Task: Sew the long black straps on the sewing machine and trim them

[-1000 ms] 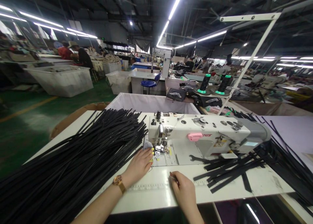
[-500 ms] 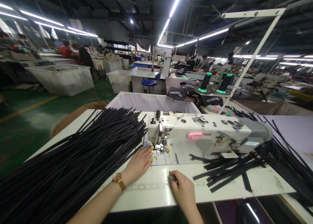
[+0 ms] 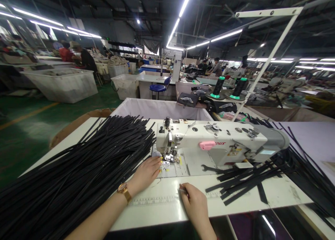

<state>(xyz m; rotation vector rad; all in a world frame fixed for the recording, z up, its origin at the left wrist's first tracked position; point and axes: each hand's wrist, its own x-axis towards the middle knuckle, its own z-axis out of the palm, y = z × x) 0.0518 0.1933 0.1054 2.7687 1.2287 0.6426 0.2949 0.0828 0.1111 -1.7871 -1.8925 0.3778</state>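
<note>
Machine (image 3: 222,137) crosswise, needle end (image 3: 170,147) leftward; left hand (image 3: 147,172) flat, right hand (image 3: 195,200) curled, contents unclear.

1. From where I stand, the desk (image 3: 154,214) below the left fingers (image 3: 156,160) looks smooth and glossy, like laminate.
2. Just right of those fingers, the sewing machine (image 3: 195,133) is glossy, white-painted metal.
3. Left of them, black strips (image 3: 91,159) look matt and cloth-like.
4. Right of the right fingers (image 3: 184,197), a spanner (image 3: 212,169) is dull, dark metal.
5. Behind the left fingers, the watch (image 3: 124,192) has shiny gold-coloured metal.
</note>
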